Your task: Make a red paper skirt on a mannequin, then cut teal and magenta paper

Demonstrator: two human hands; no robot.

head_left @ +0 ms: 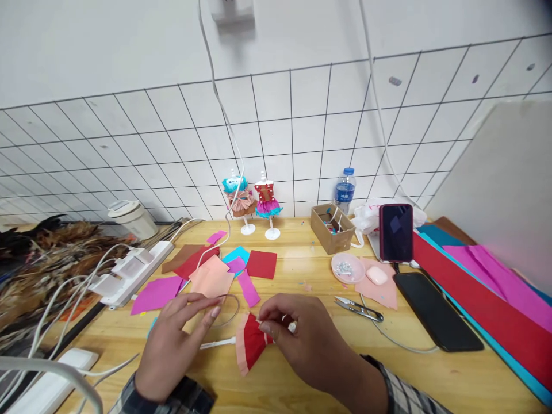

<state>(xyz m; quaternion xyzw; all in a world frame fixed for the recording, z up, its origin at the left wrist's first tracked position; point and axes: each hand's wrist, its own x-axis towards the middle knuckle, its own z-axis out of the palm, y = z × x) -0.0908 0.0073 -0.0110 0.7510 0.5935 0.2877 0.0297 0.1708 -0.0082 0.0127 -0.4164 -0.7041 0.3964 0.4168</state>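
My left hand [176, 336] has its thumb and forefinger brought close together on a thin brownish cord [238, 306], which curves out in a loose loop. A small red crepe-paper skirt [252, 343] with a peach hem lies sideways, around a miniature dress form whose white stem [218, 343] points left toward my left hand. At the skirt's narrow end, the thumb and fingers of my right hand [297, 333] pinch the dress form, covering most of its upper part.
Two dressed mini mannequins [269, 210] stand by the wall. Paper pieces [213, 276] lie behind my hands. To the right are thread snips [359, 309], a pink dish of beads [347, 268], a cardboard box [332, 228] and phones [437, 310]. Left are a power strip [138, 275] and feathers [64, 259].
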